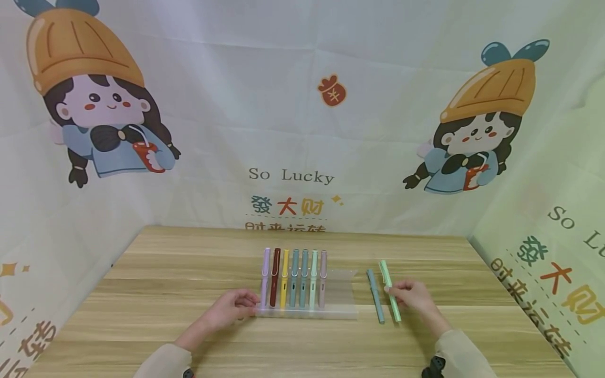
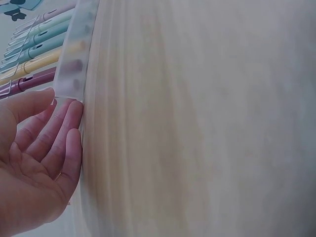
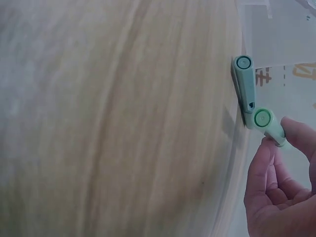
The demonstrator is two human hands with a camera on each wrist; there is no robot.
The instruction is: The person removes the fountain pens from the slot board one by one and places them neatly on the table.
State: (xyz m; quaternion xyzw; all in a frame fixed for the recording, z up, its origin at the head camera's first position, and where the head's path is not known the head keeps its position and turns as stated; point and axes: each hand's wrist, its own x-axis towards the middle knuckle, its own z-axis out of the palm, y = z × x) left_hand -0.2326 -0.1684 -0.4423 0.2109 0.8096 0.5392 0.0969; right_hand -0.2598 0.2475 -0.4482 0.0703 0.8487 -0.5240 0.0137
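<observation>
I have the green pen (image 1: 394, 304) on the right part of the counter (image 1: 189, 262), pinched between the thumb and fingertips of my right hand (image 1: 413, 294), the gap closed down to the pen's own thickness. Its clip end points away from me, leaning a little left; I can't tell if it is lifted clear of the wood. Just left of it lies a loose teal pen (image 1: 375, 296), slanted nearly the same way.

Further left is the clear case (image 1: 342, 294), lying with a frosted strip (image 1: 326, 314) along its near edge. Seven pens stand in a row in it, clips at the far end and lower ends behind the strip: lilac (image 1: 264, 283), dark red (image 1: 274, 283), yellow (image 1: 284, 278), two teal, mint (image 1: 313, 286) and mauve (image 1: 323, 286). Right of the mauve one, the case is bare.

My left hand (image 1: 233, 307) is at the case's near left corner, fingers loosely bent, tips against it; whether they pinch it I can't tell.

My sleeves (image 1: 460, 352) are pale. Behind the counter hangs a white cloth (image 1: 212, 131) with two cartoon figures (image 1: 106, 105), a red pouch (image 1: 333, 91) and "So Lucky" lettering (image 1: 291, 176).
</observation>
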